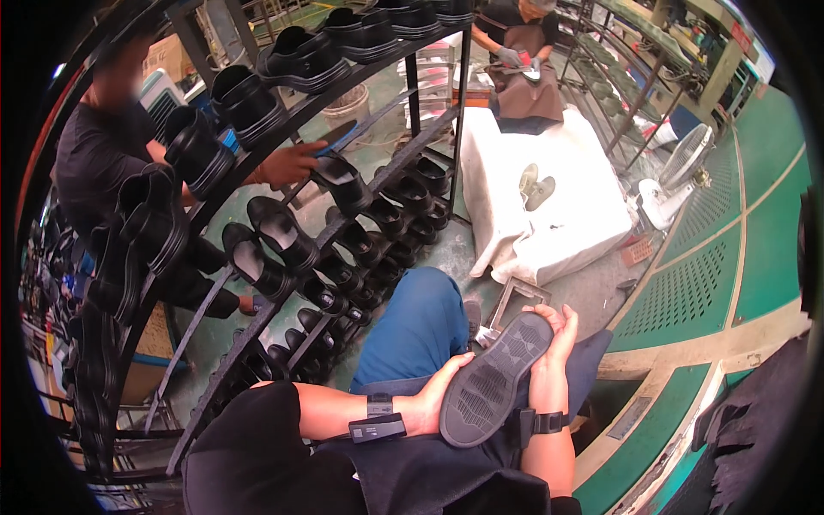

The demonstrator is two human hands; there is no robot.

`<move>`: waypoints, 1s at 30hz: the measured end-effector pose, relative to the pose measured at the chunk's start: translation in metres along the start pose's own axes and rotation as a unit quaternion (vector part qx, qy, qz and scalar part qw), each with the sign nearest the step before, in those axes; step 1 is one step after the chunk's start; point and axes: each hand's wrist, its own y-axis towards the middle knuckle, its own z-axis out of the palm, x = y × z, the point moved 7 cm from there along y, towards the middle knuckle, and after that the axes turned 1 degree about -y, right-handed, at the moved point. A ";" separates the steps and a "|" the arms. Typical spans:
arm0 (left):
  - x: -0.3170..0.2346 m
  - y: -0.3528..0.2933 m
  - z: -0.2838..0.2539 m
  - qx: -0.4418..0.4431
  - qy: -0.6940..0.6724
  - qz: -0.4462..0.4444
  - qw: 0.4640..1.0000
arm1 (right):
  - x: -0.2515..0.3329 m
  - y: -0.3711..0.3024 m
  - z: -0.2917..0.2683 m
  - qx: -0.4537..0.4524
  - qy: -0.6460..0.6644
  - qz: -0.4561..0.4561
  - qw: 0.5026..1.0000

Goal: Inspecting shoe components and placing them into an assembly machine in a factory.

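A dark shoe (493, 382) lies across my lap area with its patterned sole turned toward me, so its upper is hidden. My left hand (436, 395) grips it along the wider end's left side, thumb showing at the edge and the other fingers out of sight beneath. At the narrower upper end, my right hand (554, 339) is wrapped around the shoe's right side, fingertips showing beyond the edge. Both wrists carry black straps, the left one with a small black box (378, 427).
A metal rack (318, 103) with several rows of black shoes (283, 232) stands at left; a person (107, 146) reaches into it. Another person (520, 60) works behind a white-covered table (558, 232) bearing a pair of greenish shoes (536, 187). A fan (687, 159) and green panels (687, 300) stand right.
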 end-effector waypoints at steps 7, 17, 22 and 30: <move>-0.003 -0.032 0.031 0.057 0.033 0.032 0.997 | 0.024 -0.039 0.044 0.095 0.064 -0.034 0.993; -0.005 -0.031 0.085 0.264 0.220 -0.002 0.939 | 0.016 -0.005 -0.027 -0.014 -0.028 -0.107 0.994; -0.026 -0.039 0.148 0.386 0.514 0.168 0.748 | 0.029 -0.011 -0.042 -0.025 0.061 -0.043 0.997; -0.084 -0.104 0.127 0.263 0.725 0.383 0.509 | 0.056 -0.031 0.048 0.063 -0.148 0.086 0.983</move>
